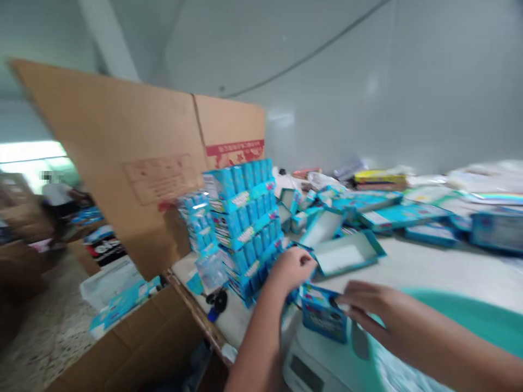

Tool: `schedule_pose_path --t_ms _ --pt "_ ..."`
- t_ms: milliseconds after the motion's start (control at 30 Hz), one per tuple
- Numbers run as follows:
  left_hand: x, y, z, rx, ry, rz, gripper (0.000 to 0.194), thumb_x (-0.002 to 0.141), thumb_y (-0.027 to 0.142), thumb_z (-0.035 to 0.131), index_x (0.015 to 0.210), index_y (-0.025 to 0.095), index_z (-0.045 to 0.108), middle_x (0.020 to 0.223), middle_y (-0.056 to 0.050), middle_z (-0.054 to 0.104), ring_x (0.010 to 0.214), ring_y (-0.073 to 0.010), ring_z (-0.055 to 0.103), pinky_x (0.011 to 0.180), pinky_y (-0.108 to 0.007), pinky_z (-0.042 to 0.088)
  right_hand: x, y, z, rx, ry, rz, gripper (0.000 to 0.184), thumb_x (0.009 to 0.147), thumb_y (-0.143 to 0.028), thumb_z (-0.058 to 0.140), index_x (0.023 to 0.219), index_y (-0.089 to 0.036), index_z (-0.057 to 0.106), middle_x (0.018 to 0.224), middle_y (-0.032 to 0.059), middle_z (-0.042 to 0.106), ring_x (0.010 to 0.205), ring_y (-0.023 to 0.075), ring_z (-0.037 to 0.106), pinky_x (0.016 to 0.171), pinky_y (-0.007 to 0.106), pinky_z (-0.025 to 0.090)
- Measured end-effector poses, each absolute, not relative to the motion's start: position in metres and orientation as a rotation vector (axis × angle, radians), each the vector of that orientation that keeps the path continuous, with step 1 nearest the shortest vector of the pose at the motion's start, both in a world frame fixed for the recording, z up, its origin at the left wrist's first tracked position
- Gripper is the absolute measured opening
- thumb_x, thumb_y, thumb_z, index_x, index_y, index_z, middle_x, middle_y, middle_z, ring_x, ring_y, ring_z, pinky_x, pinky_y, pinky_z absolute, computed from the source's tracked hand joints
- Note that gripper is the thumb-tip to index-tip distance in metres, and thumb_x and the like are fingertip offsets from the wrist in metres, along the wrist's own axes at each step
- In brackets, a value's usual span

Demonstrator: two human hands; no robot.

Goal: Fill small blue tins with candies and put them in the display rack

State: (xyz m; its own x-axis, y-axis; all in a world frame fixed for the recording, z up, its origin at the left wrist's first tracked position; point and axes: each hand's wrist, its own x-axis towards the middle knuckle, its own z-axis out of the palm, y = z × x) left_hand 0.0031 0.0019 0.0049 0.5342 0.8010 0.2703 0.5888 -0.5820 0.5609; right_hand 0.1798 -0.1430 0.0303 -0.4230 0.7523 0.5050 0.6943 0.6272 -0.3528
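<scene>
Blue printed box [324,316] sits by a pale scale [321,362], long axis running crosswise toward the nearer right hand [370,305], its narrowed fingers at the near-right upper corner, grip unclear, while the left hand's [292,267] curled fingers lie beyond its left end, their hold impossible to tell.

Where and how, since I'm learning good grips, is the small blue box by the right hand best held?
I'd pinch the small blue box near its top, coming from above, thumb on the broad printed face toward the camera. It stands upright with its top edge exposed, while the teal tub crowds its right end. The right hand is at its upper right corner.
</scene>
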Motion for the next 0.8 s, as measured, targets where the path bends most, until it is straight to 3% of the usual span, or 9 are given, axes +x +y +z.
schedule_pose_path --t_ms 100,200,433,800 --pt "0.006 0.010 0.002 2.372 1.070 0.718 0.022 0.088 0.031 0.054 0.087 0.016 0.071 0.090 -0.005 0.070 0.082 -0.0167 0.061 0.076 -0.027 0.047 0.183 -0.147 0.059 -1.205 -2.181 0.253 0.028 0.094 -0.008 0.046 0.091 -0.024 0.069 0.091 0.0072 0.068 0.082 0.0242 0.066 0.072 0.034 0.053" --pt "0.008 0.019 -0.002 2.367 1.022 0.708 0.023 0.087 0.033 0.054 0.085 0.016 0.069 0.087 -0.005 0.068 0.078 -0.0169 0.058 0.073 -0.028 0.045 0.191 -0.144 0.069 -1.256 -2.176 0.235 0.024 0.091 0.000 0.056 0.097 -0.019 0.070 0.092 0.0045 0.067 0.083 0.0219 0.063 0.074 0.031 0.049" --pt "0.008 0.021 -0.002 2.371 1.017 0.697 0.029 0.087 0.042 0.055 0.089 0.017 0.070 0.083 -0.003 0.066 0.073 -0.0166 0.055 0.066 -0.028 0.040 0.192 -0.144 0.060 -1.269 -2.276 0.203 0.019 0.096 -0.004 0.059 0.107 -0.014 0.071 0.103 0.0076 0.065 0.092 0.0235 0.061 0.080 0.034 0.048" --pt "0.009 0.023 -0.006 2.390 1.005 0.697 0.028 0.088 0.042 0.056 0.091 0.018 0.071 0.083 -0.002 0.065 0.073 -0.0154 0.054 0.065 -0.026 0.040 0.189 -0.141 0.052 -1.121 -2.376 0.188 0.017 0.096 -0.002 0.058 0.097 -0.014 0.071 0.099 0.0078 0.065 0.091 0.0233 0.059 0.081 0.036 0.047"
